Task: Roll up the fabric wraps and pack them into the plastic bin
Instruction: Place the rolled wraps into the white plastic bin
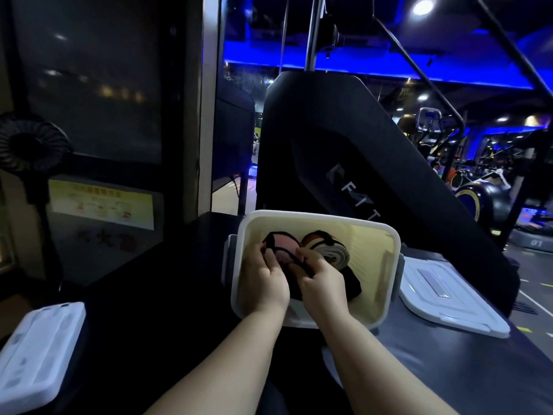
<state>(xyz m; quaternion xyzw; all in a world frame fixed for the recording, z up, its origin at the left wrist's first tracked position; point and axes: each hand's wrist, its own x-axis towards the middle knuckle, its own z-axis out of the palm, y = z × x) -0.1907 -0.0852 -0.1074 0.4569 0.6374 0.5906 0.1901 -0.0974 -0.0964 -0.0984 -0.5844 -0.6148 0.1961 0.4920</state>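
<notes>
Both of a person's bare hands reach into an open plastic bin [395,265] that stands on a dark tabletop [155,295] in a dimly lit gym with blue ceiling lighting. The left hand [263,283] curls its fingers over a pink rolled wrap [279,244] at the bin's far left side. Just beside it, the right hand [321,284] pinches dark fabric [350,287] that spreads across the bin floor to the near right. Whether that fabric belongs to the pink roll cannot be told. A pale rolled wrap [332,255] with a brownish layer on its far side lies to the right of the pink one, touching it, near the middle of the bin.

A white lid [443,298] lies flat on the table just right of the bin, and a second white lid [39,351] rests at the table's near left edge. A large black machine [344,151] with pale lettering rises behind the bin. A dark fan [30,142] and a yellow notice [101,205] stand at the far left. Exercise equipment [431,124] fills the far right.
</notes>
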